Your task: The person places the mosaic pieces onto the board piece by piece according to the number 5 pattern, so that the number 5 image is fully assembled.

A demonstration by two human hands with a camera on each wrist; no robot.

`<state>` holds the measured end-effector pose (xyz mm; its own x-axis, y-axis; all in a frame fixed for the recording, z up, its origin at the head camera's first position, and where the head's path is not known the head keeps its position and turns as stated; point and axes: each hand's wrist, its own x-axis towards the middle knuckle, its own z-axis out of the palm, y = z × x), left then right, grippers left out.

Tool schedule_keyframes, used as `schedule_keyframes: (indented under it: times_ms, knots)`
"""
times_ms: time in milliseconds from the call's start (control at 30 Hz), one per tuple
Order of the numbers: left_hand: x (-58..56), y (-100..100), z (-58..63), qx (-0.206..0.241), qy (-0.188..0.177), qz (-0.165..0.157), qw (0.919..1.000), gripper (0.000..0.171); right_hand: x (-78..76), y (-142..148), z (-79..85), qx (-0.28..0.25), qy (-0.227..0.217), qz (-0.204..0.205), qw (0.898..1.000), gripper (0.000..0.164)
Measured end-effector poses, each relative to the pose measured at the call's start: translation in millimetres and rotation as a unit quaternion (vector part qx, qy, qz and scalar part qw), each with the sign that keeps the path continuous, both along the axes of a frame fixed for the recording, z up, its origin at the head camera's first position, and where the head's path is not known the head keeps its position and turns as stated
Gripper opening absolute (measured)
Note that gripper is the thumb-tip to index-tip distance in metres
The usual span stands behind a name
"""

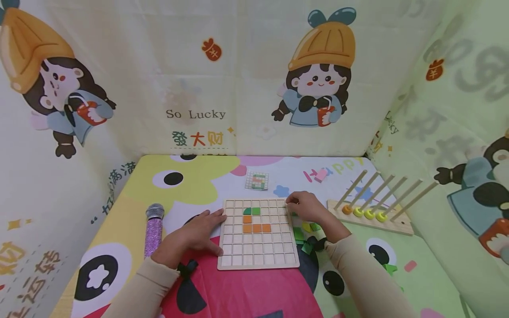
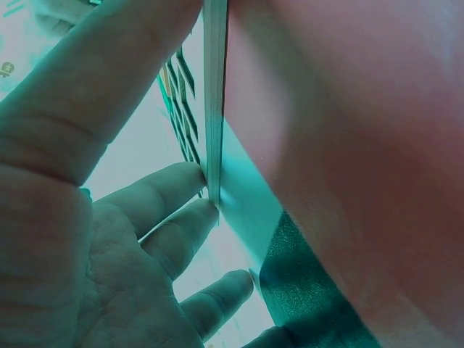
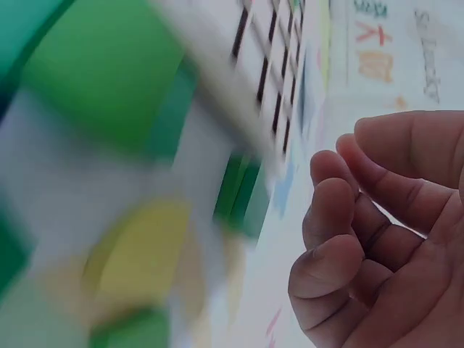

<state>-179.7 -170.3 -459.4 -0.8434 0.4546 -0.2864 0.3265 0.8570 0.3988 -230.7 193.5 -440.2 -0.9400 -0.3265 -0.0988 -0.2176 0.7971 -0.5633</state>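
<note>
A square wooden grid board lies on the patterned tablecloth. Set in its cells are orange tiles, a green square tile and a darker green tile with a rounded corner. My left hand rests against the board's left side, its fairly straight fingertips touching the edge in the left wrist view. By the upper right corner is my right hand; in the right wrist view its fingers curl with thumb near forefinger, and no piece shows between them. Loose green pieces and a yellow piece lie below that hand, partly hidden.
Behind the board lies a small card with a coloured grid pattern. A glittery purple microphone is at the left. To the right stands a wooden peg rack with beads. A pink block sits farther back, before a cloth backdrop.
</note>
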Motion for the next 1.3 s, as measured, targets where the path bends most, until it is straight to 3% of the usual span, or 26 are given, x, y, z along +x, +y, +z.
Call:
schedule_keyframes:
  times_ms: [233,433,533,767,1033,1300]
  knots:
    - [-1.2,-2.8,-1.0,0.001,0.005,-0.001,1.0000,0.108,-3.1,19.7,-10.4,0.056,-0.027,-0.050,0.997,0.019]
    - [-0.2,-2.2,-0.7,0.004,0.000,0.003,1.0000,0.108,-1.7,20.7,-16.6,0.071,-0.046,-0.053,0.995,0.028]
    - [-0.3,-1.8,-1.9,0.006,-0.001,0.001,1.0000,0.109,0.9,22.1,-17.2,0.072,-0.047,-0.059,0.995,0.024]
    - [-0.4,-1.9,-3.6,0.005,0.001,0.001,1.0000,0.109,7.4,24.0,-16.2,0.067,-0.030,-0.040,0.997,0.011]
    - [-0.6,-1.0,-1.5,0.005,0.001,0.003,1.0000,0.108,2.6,18.6,-18.9,0.100,-0.028,-0.054,0.993,0.027]
    - [0.0,-0.6,-0.9,0.006,0.004,-0.006,1.0000,0.108,1.5,17.0,-24.0,0.086,-0.009,-0.051,0.995,0.020]
